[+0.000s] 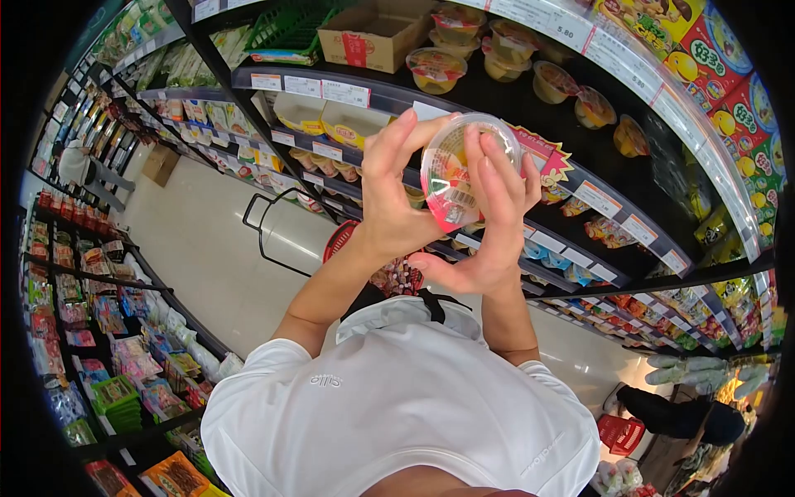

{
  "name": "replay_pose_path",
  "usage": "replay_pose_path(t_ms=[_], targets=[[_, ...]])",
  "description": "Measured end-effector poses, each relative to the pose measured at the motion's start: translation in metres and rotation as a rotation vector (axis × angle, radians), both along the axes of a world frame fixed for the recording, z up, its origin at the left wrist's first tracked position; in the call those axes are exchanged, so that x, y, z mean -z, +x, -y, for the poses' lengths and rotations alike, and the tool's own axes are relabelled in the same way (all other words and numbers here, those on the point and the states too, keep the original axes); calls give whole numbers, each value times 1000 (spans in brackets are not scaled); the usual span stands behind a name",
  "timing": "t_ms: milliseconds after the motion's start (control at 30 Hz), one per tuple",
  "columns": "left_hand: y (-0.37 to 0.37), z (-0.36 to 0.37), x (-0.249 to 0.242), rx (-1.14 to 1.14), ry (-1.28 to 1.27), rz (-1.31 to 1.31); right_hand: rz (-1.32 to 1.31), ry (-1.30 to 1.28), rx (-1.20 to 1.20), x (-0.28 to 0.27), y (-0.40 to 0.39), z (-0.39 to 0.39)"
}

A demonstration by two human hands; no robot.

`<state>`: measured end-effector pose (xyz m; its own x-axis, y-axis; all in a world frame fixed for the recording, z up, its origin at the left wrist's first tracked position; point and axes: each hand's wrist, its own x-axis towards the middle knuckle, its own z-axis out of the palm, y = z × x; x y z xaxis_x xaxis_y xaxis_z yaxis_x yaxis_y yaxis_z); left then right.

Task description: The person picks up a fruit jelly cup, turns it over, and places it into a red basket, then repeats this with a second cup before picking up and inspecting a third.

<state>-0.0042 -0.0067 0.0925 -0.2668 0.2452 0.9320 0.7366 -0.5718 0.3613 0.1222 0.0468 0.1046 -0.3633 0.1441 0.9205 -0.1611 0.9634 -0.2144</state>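
Observation:
A clear-lidded fruit jelly cup [454, 184] with a red-edged label and a barcode is tilted so its lid faces me. My left hand [391, 186] grips its left side, with the fingertips going behind the rim. Across the lid's right part lie the fingers of my right hand [495, 211], its thumb stretched out below the cup. Behind both hands is a shelf [381, 106] where similar fruit cups [436, 70] stand in a loose group. The cup's underside is hidden.
Below my hands a red shopping basket [339, 242] with a black handle [263, 236] is partly visible. Packaged goods fill the left rack [124, 323]. One person [87, 170] is far down the aisle; another [683, 414] is at lower right near a red basket [621, 434].

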Motion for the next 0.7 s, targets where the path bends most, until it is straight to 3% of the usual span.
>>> replay_pose_path(t_ms=[700], targets=[[2, 0, -4, -57, -40, -110, 5, -50, -153, -6, 17, -4]])
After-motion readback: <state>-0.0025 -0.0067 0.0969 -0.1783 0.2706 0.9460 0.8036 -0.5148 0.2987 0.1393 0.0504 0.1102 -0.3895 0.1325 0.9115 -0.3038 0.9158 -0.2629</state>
